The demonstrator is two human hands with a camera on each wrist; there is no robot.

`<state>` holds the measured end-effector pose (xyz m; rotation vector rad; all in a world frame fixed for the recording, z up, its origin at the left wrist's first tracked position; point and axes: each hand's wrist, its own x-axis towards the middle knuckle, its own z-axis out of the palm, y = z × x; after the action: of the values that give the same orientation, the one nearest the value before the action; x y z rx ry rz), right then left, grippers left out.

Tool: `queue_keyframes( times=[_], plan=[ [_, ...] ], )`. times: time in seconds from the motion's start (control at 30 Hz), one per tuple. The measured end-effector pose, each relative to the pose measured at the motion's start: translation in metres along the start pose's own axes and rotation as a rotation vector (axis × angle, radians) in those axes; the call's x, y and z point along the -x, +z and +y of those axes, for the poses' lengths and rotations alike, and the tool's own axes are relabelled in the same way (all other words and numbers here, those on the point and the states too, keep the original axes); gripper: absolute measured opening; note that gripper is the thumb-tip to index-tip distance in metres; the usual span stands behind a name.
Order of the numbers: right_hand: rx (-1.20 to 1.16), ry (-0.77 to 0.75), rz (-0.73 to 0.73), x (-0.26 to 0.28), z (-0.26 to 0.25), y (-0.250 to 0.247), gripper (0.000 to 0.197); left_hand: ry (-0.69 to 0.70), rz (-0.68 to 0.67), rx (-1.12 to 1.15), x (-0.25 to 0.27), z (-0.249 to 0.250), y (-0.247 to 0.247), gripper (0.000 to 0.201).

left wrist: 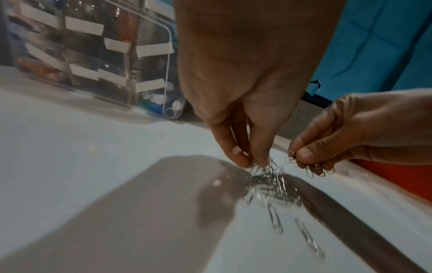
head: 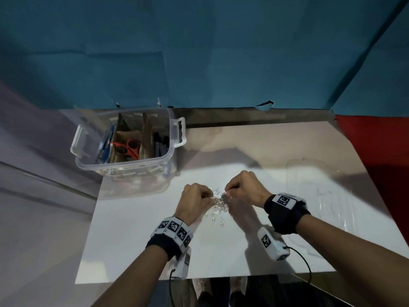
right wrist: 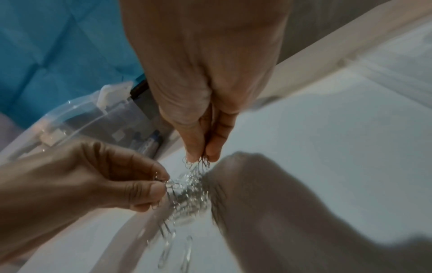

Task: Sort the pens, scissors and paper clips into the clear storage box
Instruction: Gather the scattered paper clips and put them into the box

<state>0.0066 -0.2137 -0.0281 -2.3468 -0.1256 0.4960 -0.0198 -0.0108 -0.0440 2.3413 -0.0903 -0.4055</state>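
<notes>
A heap of silver paper clips (head: 218, 203) lies on the white tabletop (head: 137, 240) between both hands. My left hand (head: 194, 199) pinches a bunch of clips (left wrist: 264, 167) at the heap's left side. My right hand (head: 241, 188) pinches another bunch (right wrist: 198, 163) at its right side, slightly raised. A few loose clips (left wrist: 308, 238) lie nearer to me. The clear storage box (head: 124, 149) stands at the back left, with cardboard dividers; red scissors (head: 127, 147) sit in the middle compartment, pens (head: 106, 142) on the left and dark markers (head: 160, 142) on the right.
The box's clear lid (head: 321, 196) lies flat on the table to the right of my hands. A teal backdrop (head: 199, 52) rises behind the table. A red surface (head: 380, 147) borders the table's right side. The table's near edge runs just below my wrists.
</notes>
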Motion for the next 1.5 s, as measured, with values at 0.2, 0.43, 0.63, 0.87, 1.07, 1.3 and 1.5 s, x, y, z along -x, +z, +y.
queue_keyframes(
  times=[0.2,0.43,0.63,0.87,1.07,1.3,1.5],
  plan=[
    [-0.100,-0.069,0.017,-0.013,-0.028,-0.039,0.008,0.083,0.047,0.079,-0.005,0.025,-0.047,0.008],
    [-0.202,-0.184,0.073,-0.041,-0.107,-0.084,0.006,0.151,0.195,0.173,-0.001,0.056,-0.149,0.008],
    [-0.210,-0.267,0.084,-0.102,-0.185,-0.080,0.009,0.111,0.359,0.202,-0.034,0.037,-0.229,0.015],
    [-0.226,-0.242,0.108,-0.174,-0.259,-0.033,0.013,-0.126,0.433,-0.056,-0.089,-0.021,-0.277,0.015],
    [-0.119,-0.188,0.096,-0.196,-0.285,-0.001,0.015,-0.257,0.460,-0.087,-0.102,-0.036,-0.280,0.029],
    [-0.078,-0.188,0.107,-0.179,-0.276,-0.021,0.021,-0.192,0.469,-0.157,-0.093,-0.017,-0.284,0.026],
    [-0.192,-0.191,-0.015,-0.130,-0.244,-0.071,0.007,0.062,0.466,-0.135,-0.060,0.033,-0.247,0.010]
  ],
)
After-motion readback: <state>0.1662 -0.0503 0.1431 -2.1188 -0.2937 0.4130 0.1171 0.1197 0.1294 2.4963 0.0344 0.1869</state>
